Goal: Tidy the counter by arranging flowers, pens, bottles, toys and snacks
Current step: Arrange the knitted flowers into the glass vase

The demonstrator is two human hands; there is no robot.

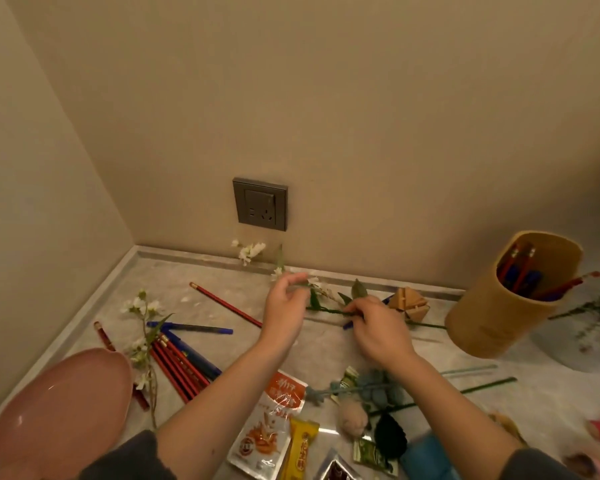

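Note:
A white artificial flower sprig (pixel 321 289) with green leaves lies near the back wall. My left hand (pixel 284 306) pinches its blossom end, and my right hand (pixel 378 327) grips its green stem lower down. A second white sprig (pixel 142 337) lies at the left over a bundle of red pencils (pixel 177 367) and blue pens (pixel 191 329). A lone red pencil (pixel 226 304) lies behind my left hand. A tan pen holder (pixel 503 299) with pencils stands at the right. Snack packets (pixel 274 427) and a blue flower (pixel 371 389) lie in front.
A pink plate (pixel 56 417) sits at the near left corner. A wooden puzzle toy (pixel 409 303) rests by the back wall. A grey wall socket (pixel 260 204) is above the counter. A white vase (pixel 582 337) with green sprigs stands at the far right. A plush toy (pixel 352 417) lies near the snacks.

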